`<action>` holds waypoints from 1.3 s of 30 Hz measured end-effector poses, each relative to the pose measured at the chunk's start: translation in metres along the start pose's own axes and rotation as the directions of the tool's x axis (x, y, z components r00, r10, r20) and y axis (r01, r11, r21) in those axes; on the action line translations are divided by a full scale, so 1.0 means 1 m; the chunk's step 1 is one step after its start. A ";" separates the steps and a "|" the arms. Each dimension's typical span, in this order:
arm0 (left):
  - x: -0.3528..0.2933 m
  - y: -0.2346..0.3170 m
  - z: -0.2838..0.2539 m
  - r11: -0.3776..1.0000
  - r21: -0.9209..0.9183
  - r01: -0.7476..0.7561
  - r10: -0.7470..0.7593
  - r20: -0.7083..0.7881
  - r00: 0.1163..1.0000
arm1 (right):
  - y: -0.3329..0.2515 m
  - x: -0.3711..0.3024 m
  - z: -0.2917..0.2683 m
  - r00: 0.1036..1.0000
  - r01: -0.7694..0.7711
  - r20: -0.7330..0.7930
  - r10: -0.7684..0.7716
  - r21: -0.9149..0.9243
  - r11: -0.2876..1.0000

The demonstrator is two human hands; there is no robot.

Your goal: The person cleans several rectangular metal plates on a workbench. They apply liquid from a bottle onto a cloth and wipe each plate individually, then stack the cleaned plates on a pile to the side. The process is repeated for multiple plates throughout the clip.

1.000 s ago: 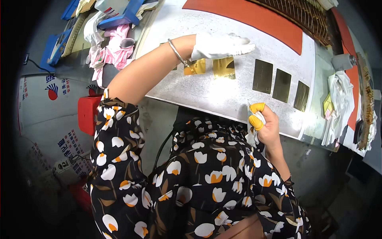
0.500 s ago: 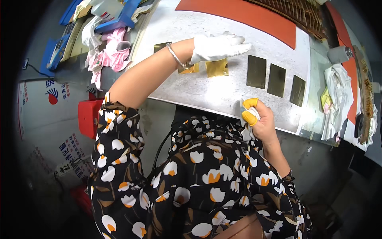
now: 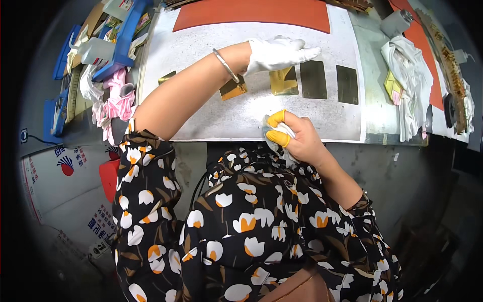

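My left hand, in a white glove with a bangle at the wrist, lies flat on a shiny gold metal plate on the grey work board. Another gold plate shows under my forearm, and a third peeks out at the left. Two dark plates lie to the right of the gloved hand. My right hand, with yellow finger cots, is closed on a white cloth at the board's near edge.
An orange mat lies across the far side of the board. Pink and white rags, a plastic bottle and blue trays crowd the left. White cloths and a grey cylinder sit on the right.
My left hand has slid right along the row of plates, uncovering one gold plate under the forearm. My right hand with the cloth stays at the near edge.
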State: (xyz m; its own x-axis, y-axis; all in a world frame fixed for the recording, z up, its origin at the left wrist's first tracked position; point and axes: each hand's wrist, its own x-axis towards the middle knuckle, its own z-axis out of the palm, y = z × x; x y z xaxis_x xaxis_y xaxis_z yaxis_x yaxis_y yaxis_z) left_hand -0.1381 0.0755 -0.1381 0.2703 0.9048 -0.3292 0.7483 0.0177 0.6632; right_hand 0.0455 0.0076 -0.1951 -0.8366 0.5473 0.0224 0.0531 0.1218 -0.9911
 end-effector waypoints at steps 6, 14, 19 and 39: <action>0.010 0.001 0.009 0.999 0.010 -0.045 0.045 -0.087 0.995 | 0.000 -0.001 0.002 0.999 0.053 0.012 -0.053 -0.008 0.999; 0.021 0.011 0.012 0.982 -0.017 -0.190 0.189 -0.039 0.981 | 0.002 0.001 0.003 0.996 0.088 0.018 -0.088 0.008 0.996; 0.051 0.025 0.024 0.988 -0.117 -0.101 0.103 0.012 0.995 | 0.005 0.000 0.000 0.997 0.073 0.026 -0.072 -0.040 0.996; 0.059 0.094 0.020 0.987 0.041 -0.154 0.158 -0.139 0.978 | -0.005 -0.029 -0.031 0.996 -0.055 -0.048 0.070 0.261 0.964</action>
State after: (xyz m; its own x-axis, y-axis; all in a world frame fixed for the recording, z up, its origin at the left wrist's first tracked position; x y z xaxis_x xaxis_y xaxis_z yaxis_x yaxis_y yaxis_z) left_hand -0.0396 0.1222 -0.1083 0.2982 0.9465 -0.1236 0.7218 -0.1388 0.6781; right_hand 0.0868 0.0170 -0.1869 -0.8035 0.5939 -0.0407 -0.0450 -0.1287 -0.9907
